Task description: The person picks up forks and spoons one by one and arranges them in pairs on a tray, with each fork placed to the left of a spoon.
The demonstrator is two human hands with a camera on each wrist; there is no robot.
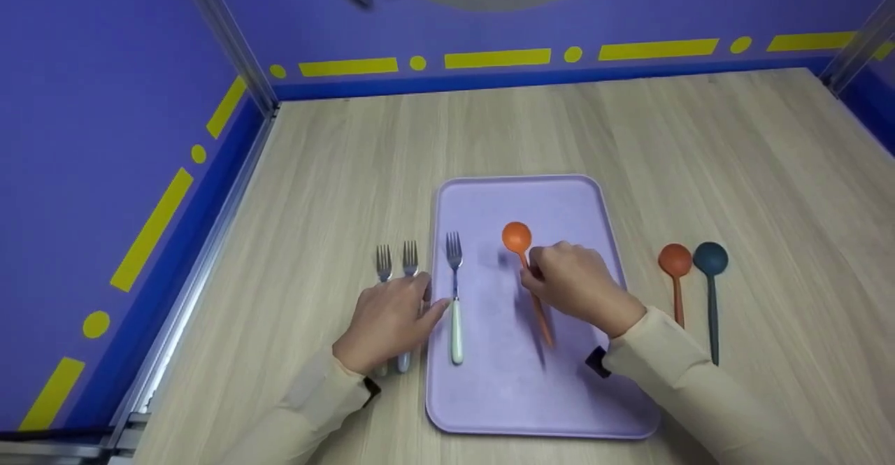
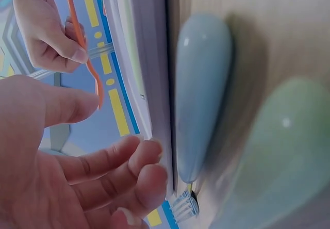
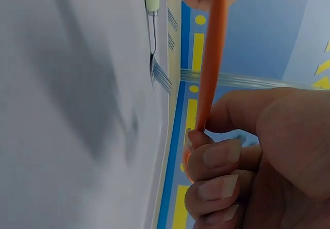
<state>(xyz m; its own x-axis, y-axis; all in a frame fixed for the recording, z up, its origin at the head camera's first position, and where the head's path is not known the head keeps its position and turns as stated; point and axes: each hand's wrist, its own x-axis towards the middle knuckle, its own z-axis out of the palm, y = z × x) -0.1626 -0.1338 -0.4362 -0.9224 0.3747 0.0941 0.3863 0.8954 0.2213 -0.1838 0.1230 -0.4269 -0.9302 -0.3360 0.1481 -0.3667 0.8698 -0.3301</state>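
Observation:
My right hand (image 1: pixel 577 280) pinches the handle of an orange spoon (image 1: pixel 517 236) between thumb and fingers. The spoon is held over the lilac tray (image 1: pixel 517 409), bowl toward the back, its shadow falling on the tray. A fork with a pale green handle (image 1: pixel 456 332) lies along the tray's left side. My left hand (image 1: pixel 391 318) hovers at the tray's left edge with fingers loosely bent and nothing in them. Beneath it on the table lie two more forks, one with a light blue handle (image 2: pixel 203 90), the other with a green handle (image 2: pixel 283 151).
Right of the tray, a red-orange spoon (image 1: pixel 675 261) and a dark teal spoon (image 1: pixel 711 259) lie side by side on the wooden table (image 1: pixel 531 129). Blue panels (image 1: pixel 447 24) with yellow marks border the table at the back and left.

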